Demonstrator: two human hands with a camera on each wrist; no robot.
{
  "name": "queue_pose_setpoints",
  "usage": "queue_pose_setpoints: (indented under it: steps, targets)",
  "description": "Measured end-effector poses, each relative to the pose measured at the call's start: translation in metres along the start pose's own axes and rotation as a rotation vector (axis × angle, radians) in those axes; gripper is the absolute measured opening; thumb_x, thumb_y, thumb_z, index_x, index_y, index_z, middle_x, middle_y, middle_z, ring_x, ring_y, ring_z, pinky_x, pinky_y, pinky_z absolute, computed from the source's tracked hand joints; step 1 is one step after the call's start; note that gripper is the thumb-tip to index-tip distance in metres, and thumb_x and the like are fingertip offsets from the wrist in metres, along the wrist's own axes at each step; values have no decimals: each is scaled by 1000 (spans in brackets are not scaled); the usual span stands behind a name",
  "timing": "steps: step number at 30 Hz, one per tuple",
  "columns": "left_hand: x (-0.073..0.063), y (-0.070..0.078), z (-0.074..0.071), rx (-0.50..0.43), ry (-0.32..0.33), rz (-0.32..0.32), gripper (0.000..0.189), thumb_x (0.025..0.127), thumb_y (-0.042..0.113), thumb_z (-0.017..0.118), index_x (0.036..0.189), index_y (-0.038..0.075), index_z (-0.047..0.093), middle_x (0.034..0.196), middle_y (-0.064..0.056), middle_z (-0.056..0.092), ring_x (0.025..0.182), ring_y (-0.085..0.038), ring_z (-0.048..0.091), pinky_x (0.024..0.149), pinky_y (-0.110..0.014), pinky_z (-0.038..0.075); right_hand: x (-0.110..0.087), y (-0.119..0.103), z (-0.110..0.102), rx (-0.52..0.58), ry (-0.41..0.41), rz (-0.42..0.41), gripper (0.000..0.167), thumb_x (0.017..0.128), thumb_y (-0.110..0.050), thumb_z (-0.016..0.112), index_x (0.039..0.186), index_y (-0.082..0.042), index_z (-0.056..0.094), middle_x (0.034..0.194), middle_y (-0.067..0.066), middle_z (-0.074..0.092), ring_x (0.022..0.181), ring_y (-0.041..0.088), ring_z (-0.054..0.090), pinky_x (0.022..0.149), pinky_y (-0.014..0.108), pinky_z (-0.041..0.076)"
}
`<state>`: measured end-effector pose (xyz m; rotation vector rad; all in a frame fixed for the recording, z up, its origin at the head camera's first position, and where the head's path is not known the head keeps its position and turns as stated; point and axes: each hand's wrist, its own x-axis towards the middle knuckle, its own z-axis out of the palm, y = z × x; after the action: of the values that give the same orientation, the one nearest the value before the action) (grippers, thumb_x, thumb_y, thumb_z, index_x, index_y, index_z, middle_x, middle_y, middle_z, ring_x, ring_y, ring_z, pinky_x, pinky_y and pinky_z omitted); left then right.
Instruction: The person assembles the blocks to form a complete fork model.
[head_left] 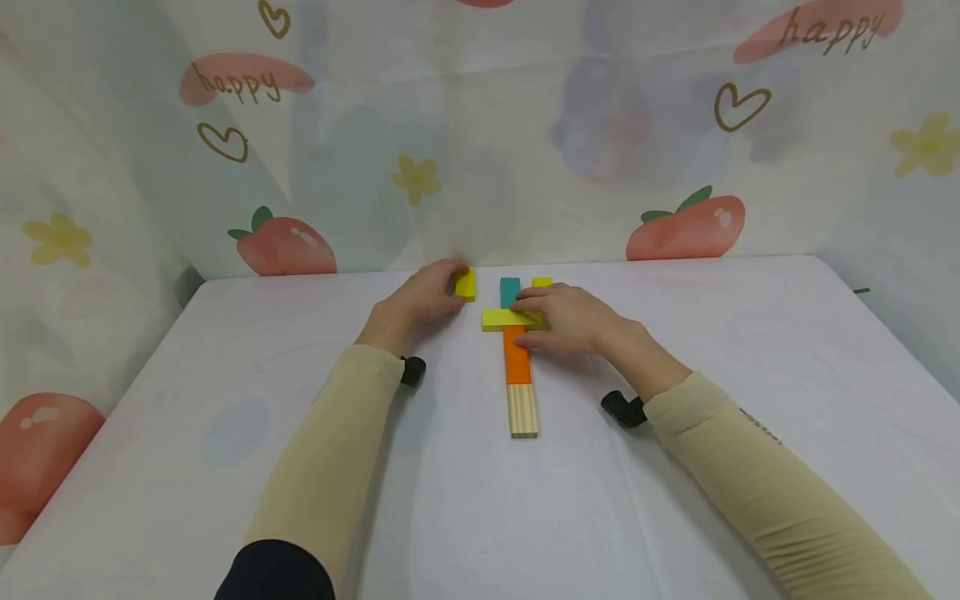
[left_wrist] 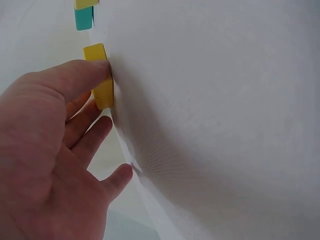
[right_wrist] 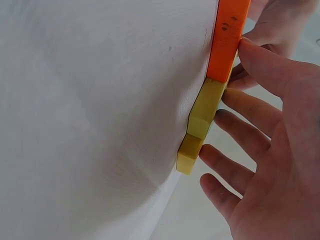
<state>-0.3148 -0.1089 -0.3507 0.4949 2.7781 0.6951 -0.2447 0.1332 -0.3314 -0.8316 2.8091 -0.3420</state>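
My left hand (head_left: 426,293) pinches a small yellow block (head_left: 467,286) at the table's far side, left of the other blocks; the left wrist view shows the thumb across the block's (left_wrist: 103,95) near face. My right hand (head_left: 573,321) lies over a lime-yellow crosswise block (head_left: 495,320), hiding part of its right end. The right thumb touches an orange block (head_left: 516,362) while the other fingers spread along the lime one. Behind the crosswise block are a teal block (head_left: 510,288) and another yellow block (head_left: 542,282). Below the orange block lies a natural-wood ribbed block (head_left: 522,410), end to end with it.
A white cloth covers the table (head_left: 225,517). Behind it hangs a printed curtain (head_left: 495,183) with fruit, flowers and hearts, close to the table's far edge. Black wrist cameras (head_left: 624,409) sit at both cuffs.
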Motion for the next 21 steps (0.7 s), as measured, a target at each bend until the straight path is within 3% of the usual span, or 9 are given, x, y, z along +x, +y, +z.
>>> queue_pose_setpoints:
  steps: [21]
  targets:
    - [-3, 5, -1, -2, -1, 38, 57, 99, 17, 67, 151, 6, 46, 155, -9, 46, 145, -26, 39, 124, -39, 27, 1, 1, 0, 2, -2, 7, 57, 97, -39, 67, 145, -8, 58, 155, 14, 49, 145, 39, 40, 122, 57, 27]
